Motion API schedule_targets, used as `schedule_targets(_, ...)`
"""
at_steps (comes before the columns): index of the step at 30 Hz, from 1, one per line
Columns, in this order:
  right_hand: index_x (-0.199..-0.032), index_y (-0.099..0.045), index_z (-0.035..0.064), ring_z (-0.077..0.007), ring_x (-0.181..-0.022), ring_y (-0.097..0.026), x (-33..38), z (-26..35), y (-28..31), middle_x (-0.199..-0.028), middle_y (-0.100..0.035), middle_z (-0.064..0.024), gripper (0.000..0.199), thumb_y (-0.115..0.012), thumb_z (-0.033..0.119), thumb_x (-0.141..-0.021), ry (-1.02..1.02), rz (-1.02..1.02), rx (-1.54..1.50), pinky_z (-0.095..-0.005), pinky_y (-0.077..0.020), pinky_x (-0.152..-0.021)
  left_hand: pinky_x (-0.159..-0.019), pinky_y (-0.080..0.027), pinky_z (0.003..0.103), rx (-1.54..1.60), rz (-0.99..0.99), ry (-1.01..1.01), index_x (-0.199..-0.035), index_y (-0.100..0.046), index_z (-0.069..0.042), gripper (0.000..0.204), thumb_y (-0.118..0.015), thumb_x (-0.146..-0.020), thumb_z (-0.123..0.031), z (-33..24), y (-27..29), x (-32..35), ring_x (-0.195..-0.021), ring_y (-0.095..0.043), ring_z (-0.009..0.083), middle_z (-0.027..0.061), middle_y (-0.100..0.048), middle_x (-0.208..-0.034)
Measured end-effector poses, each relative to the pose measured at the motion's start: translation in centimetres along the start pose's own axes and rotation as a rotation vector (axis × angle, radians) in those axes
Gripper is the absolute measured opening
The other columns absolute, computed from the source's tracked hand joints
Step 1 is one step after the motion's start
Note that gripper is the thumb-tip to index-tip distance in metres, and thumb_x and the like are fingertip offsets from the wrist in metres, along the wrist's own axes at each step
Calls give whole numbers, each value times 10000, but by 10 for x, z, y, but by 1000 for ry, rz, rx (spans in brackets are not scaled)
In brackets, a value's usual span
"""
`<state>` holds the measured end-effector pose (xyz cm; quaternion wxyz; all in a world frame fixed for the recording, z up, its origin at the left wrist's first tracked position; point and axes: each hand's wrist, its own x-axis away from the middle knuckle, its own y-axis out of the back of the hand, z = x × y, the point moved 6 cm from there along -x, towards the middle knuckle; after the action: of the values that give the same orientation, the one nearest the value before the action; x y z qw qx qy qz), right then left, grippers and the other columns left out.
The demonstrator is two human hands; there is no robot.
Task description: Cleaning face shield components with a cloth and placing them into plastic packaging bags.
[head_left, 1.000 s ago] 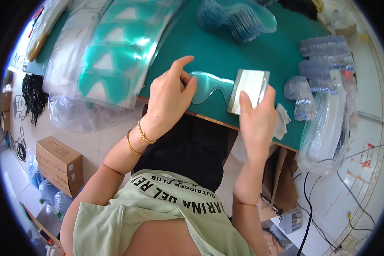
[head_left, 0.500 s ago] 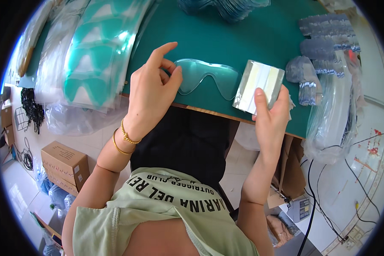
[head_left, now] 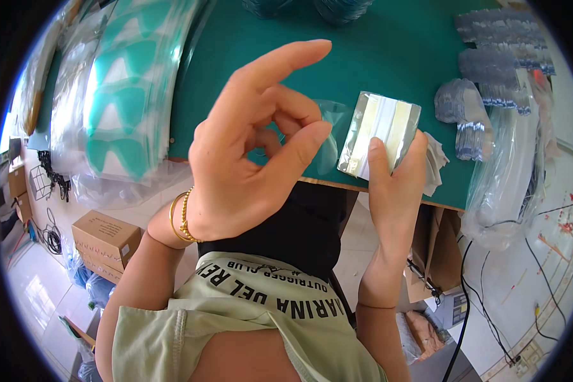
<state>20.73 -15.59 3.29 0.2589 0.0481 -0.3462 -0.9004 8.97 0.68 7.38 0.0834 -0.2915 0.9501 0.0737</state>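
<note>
A person's left hand (head_left: 235, 153) poised over a green table (head_left: 401, 51), right hand (head_left: 395, 175) gripping a wrapped pack (head_left: 385, 118)

Seen from above, the left hand fills the middle of the view, above the near edge of the table. Its index finger reaches out in a gentle curve, well apart from the thumb. The other fingers are curled, and one fingertip lies close to the thumb tip. Behind these fingers, and just right of the thumb tip, shows part of a clear plastic lens (head_left: 328, 155); the rest is hidden by the hand. Whether the fingers hold the lens, touch it or only pass in front of it, I cannot tell.

The right hand is closed on the pack, a flat pale block in shiny clear wrap, tilted a little. The thumb presses on its upper face, and the other fingers are mostly hidden along its right side and underneath. Crumpled white paper (head_left: 434, 167) lies just right of these fingers.

Farther right of the right fingers are rows of greyish clear stacks (head_left: 468, 105) and a long clear bag (head_left: 504, 175). Beyond the left index fingertip, at the top of view, is a bluish pile (head_left: 342, 9). Well left of the left fingers lie clear sleeves (head_left: 118, 108) with green mask shapes. Gold bracelets (head_left: 185, 219) circle the left wrist, and a cardboard box (head_left: 105, 234) sits on the floor, below and to the left.
</note>
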Motion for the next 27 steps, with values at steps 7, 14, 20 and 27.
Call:
schedule_targets(7, -1279, -382, -67, -466, -812, -689, -6, 13, -12, -939, -685, -305, 413, -600, 104, -972, 79, 2, 0, -466, -541, -680, -612, -428, 163, -25, -70, 57, -1485, -369, 54, 668, -670, -891, 104, 12, 9, 5, -724, -544, 46, 45, -646, -866)
schedule_targets(14, -1241, -517, 18, -40, -711, -546, -23, 1, 14, -993, -641, -37, 337, -577, 276, -1034, -5, -93, -365, -192, -429, -540, -527, -391, 142, -113, -212, 169, -1418, -493, -49, 561, -687, -899, 43, 41, 32, 15, -685, -550, 9, 8, -658, -867)
schedule_targets(20, -1300, -500, 0, -42, -696, -544, -8, -3, 9, -1005, -647, -53, 367, -551, 253, -1040, -35, 41, -313, -193, -428, -531, -500, -377, 147, -107, -230, 192, -1409, -502, -47, 548, -681, -898, 42, 47, 37, 18, -682, -555, 5, 11, -660, -871)
schedule_targets(27, -1350, -478, -2, -58, -709, -573, -24, 14, -30, -1016, -659, -57, 419, -568, 248, -1025, 28, 191, -245, -202, -440, -508, -502, -386, 158, -103, -237, 232, -1395, -524, -59, 540, -684, -888, 35, 52, 42, 23, -673, -562, 17, 22, -688, -876)
